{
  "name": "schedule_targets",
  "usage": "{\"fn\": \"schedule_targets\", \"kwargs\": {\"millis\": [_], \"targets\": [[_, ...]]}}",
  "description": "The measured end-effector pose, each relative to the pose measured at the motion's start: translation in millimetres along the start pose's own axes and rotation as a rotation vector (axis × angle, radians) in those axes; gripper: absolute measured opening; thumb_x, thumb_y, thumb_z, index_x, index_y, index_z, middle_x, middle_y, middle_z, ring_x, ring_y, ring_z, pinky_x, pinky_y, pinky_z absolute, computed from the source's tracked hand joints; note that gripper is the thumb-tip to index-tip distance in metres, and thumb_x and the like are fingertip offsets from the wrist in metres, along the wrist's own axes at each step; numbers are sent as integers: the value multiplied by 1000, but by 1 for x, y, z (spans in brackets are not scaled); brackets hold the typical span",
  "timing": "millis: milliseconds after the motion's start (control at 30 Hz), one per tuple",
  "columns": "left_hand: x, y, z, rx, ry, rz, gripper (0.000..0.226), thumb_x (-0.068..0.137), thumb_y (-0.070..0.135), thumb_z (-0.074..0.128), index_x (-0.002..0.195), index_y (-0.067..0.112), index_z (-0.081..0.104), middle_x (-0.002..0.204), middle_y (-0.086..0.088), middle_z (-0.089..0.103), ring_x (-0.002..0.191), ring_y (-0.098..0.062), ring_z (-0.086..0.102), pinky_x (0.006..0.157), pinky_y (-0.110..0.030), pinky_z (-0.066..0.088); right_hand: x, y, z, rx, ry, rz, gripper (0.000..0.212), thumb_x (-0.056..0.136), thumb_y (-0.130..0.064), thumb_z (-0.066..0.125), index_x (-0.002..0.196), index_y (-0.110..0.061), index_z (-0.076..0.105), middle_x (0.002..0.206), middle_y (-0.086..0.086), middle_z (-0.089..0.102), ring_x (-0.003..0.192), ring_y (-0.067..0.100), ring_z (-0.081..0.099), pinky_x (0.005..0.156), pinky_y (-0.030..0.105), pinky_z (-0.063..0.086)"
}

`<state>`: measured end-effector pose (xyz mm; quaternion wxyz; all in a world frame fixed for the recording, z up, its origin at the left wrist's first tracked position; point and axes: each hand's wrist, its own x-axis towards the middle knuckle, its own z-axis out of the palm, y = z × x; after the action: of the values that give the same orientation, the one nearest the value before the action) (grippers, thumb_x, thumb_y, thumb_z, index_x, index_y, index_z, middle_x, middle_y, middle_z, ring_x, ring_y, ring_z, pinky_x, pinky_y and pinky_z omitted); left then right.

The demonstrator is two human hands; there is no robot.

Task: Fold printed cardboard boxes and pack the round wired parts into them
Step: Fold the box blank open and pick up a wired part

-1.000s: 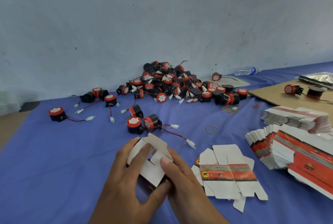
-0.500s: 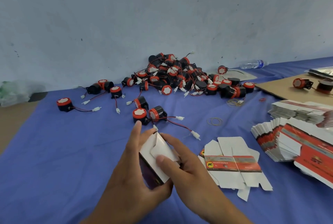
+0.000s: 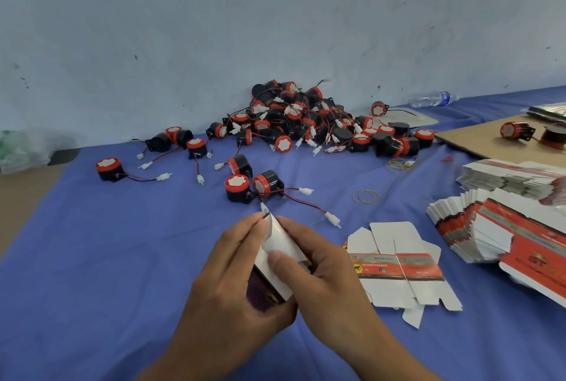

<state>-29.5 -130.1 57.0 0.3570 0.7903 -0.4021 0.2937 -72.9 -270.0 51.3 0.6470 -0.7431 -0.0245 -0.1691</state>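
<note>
Box [image 3: 280, 243] is gripped above blue cloth [image 3: 122, 258] by both hands: its side is wrapped by the left hand [image 3: 223, 288], its white flap pinched by the right hand [image 3: 324, 276]. Wired parts [image 3: 306, 123] are heaped by the wall; a blank [image 3: 398, 267] lies just right.

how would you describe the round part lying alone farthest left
Find the big pile of round parts against the wall, on the blue cloth. From there go left to the very last one, the lone part: red cap up, no neighbour touching, wire trailing right.
</note>
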Motion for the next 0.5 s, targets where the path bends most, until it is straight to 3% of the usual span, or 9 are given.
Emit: {"fn": "schedule_targets", "kwargs": {"millis": [267,500], "targets": [[-3,-3,2,14,29,13,74,65,31,79,125,-8,59,131,-14,57,121,-17,56,95,-27,51,0,7,6,14,88,43,45,88,-36,56,132,-41,62,104,-9,75,96,17,71,89,49,58],[-6,-5,4,71,39,40,77,67,36,83,123,-10,59,129,-18,59,118,-24,60,91,-35,54,-1,4,11,13,59,11,34,92,-43,51,121,-57,60,118,-22,69,112,1,63,98,30,52]]}}
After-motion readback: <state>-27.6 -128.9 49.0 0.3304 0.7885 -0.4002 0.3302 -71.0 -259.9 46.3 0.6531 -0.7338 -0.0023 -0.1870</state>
